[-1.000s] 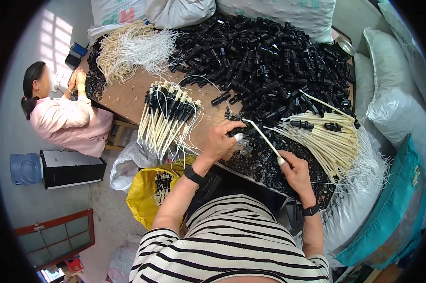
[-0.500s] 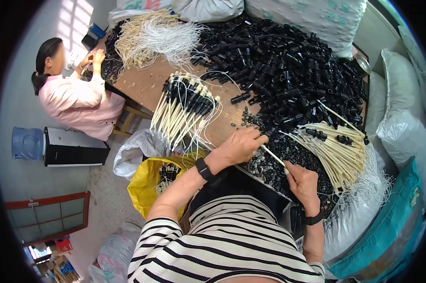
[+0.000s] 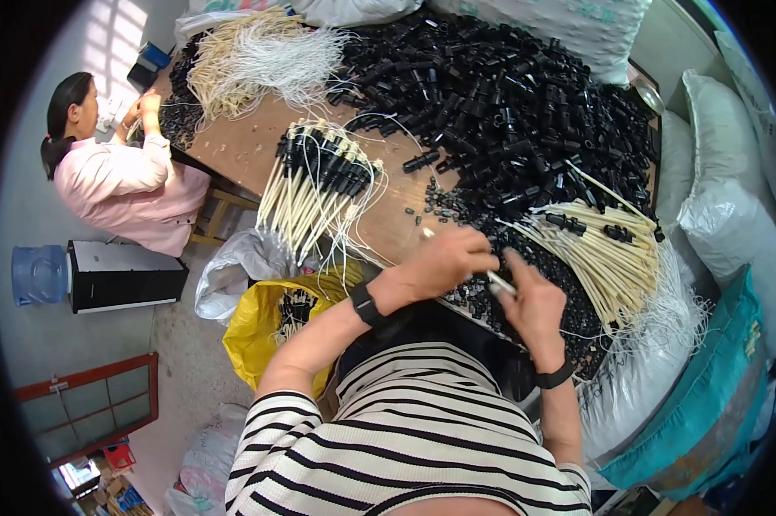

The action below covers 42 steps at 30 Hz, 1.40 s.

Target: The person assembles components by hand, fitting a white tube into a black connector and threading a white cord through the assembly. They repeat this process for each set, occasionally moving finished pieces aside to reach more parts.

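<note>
A cream rod-like tube [image 3: 501, 282] runs through the closed fingers of my left hand [image 3: 444, 262], a pale end showing on either side. My right hand [image 3: 536, 303] is beside its right end, slightly blurred, with index finger and thumb apart around that end. Under both hands lies a heap of small dark pieces [image 3: 478, 297]. To the right is a fan of cream tubes [image 3: 607, 258] with white cords, two black fittings [image 3: 567, 224] resting on it. A bundle of cream tubes with black fittings [image 3: 319, 185] lies left of my hands.
A large pile of black plastic fittings [image 3: 508, 112] covers the table's far side. Cream tubes with white cords [image 3: 259, 64] lie at the far left. A yellow bag [image 3: 250, 344] stands by the table; white sacks [image 3: 723, 181] line the right. A person in pink [image 3: 121, 181] works at left.
My right hand has moved left toward my left hand, and its fingers have parted. The tube shows less on the right, and its pale end now sticks out left of my left hand.
</note>
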Each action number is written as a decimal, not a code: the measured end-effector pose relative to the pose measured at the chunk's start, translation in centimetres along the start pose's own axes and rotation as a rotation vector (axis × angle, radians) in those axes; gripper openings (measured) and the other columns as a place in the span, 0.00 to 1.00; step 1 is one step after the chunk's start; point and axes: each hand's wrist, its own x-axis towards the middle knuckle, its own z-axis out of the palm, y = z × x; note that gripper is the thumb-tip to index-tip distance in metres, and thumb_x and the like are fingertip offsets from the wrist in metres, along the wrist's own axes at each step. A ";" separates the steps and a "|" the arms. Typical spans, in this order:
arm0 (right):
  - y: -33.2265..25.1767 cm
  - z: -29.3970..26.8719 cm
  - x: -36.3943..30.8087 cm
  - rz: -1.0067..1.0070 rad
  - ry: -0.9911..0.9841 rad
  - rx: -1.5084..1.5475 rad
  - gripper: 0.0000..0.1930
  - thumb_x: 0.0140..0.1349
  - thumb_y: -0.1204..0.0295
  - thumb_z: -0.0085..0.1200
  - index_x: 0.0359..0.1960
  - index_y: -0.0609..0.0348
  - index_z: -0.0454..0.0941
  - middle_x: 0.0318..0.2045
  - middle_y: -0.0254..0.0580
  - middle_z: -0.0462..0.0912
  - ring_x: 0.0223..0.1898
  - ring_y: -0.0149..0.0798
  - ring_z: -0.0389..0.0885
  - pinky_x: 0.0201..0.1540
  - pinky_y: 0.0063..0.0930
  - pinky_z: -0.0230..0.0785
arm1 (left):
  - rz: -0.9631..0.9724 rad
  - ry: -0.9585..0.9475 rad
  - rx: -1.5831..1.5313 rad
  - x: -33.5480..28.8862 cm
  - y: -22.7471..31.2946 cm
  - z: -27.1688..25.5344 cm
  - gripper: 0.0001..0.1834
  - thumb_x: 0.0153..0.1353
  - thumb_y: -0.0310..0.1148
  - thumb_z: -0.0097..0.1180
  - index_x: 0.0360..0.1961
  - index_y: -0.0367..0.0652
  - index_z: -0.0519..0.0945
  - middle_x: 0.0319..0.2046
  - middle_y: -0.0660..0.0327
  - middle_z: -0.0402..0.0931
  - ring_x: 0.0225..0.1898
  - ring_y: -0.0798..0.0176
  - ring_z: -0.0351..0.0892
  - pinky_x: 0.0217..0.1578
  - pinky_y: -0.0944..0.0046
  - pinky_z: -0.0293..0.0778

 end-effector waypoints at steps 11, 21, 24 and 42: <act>6.0 -2.0 -0.3 0.203 0.214 1.868 0.10 0.54 0.77 0.59 0.19 0.54 0.70 0.42 0.46 0.83 0.28 0.30 0.79 0.29 0.15 0.68 | -0.490 0.008 0.185 -3.9 -1.2 -1.1 0.09 0.58 0.32 0.58 0.41 0.46 0.79 0.22 0.59 0.76 0.18 0.61 0.74 0.21 0.65 0.70; -0.2 2.4 0.3 0.009 -0.051 0.408 0.09 0.53 0.71 0.62 0.35 0.56 0.78 0.21 0.42 0.78 0.22 0.45 0.79 0.23 0.35 0.69 | -0.851 0.170 -0.515 -2.0 1.1 1.5 0.10 0.47 0.27 0.63 0.33 0.39 0.83 0.19 0.59 0.75 0.19 0.71 0.72 0.23 0.67 0.68; 0.3 3.2 0.2 -0.151 0.073 0.353 0.05 0.54 0.72 0.60 0.32 0.56 0.80 0.20 0.44 0.79 0.20 0.46 0.80 0.22 0.35 0.69 | -0.851 0.028 -0.456 -1.8 1.4 0.7 0.12 0.47 0.24 0.59 0.36 0.39 0.82 0.21 0.55 0.75 0.25 0.61 0.77 0.29 0.61 0.71; -0.6 3.0 0.9 -0.131 -0.064 0.513 0.07 0.57 0.76 0.54 0.37 0.59 0.78 0.20 0.50 0.78 0.21 0.51 0.79 0.24 0.40 0.70 | -0.523 -0.062 -0.085 -2.6 2.2 0.5 0.18 0.50 0.20 0.48 0.45 0.43 0.76 0.34 0.50 0.79 0.39 0.44 0.79 0.36 0.48 0.73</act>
